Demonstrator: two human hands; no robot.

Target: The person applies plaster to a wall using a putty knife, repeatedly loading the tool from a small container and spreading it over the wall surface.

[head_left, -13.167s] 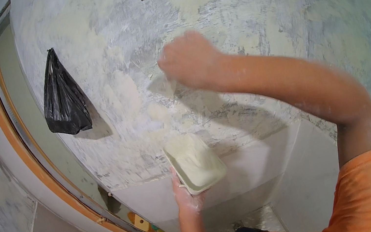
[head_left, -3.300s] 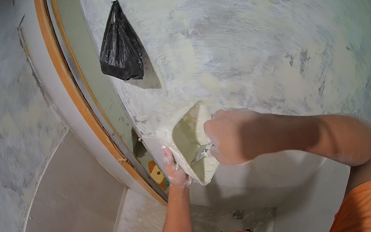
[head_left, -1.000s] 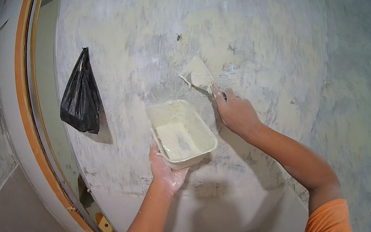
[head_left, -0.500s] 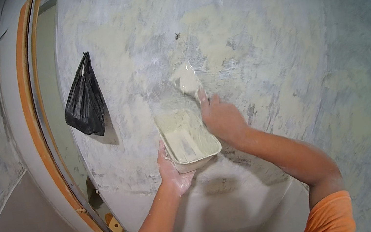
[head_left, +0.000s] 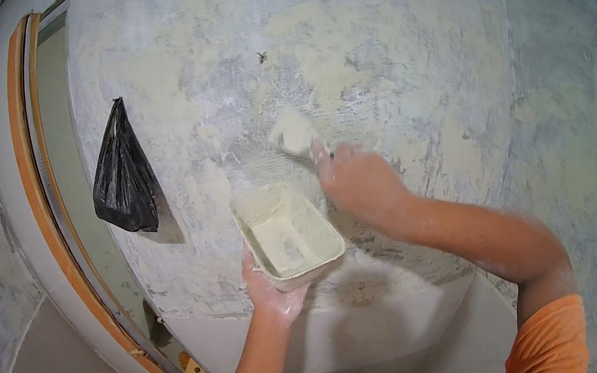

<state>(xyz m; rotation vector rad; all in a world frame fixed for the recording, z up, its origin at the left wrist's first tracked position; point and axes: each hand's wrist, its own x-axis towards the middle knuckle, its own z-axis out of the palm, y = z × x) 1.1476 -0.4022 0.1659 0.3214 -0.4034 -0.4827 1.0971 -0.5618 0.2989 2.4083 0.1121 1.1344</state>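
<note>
My left hand [head_left: 273,291] is closed around the lower left side of a pale plastic tub [head_left: 286,228], tilted so that its inside shows. Cream-coloured putty coats its walls and floor. My right hand [head_left: 364,187] grips a putty knife [head_left: 295,133], its blade up and to the left and loaded with putty. Most of the handle is hidden in my fist, and the blade is slightly blurred. Behind both hands rises a grey wall [head_left: 407,79] patched with cream putty; whether the blade touches it I cannot tell. White smears cover my fingers and wrists.
Left of the tub a black plastic bag [head_left: 125,181] hangs on the wall. Farther left stands an orange-edged door frame [head_left: 44,167] with a narrow opening. A small dark hole or fixing [head_left: 262,57] marks the wall above the knife. Smooth paler panelling [head_left: 238,341] runs along the wall's bottom.
The view has shifted a little. The tub has moved slightly left in the picture with my left hand, and the knife blade has turned and sits slightly farther left.
</note>
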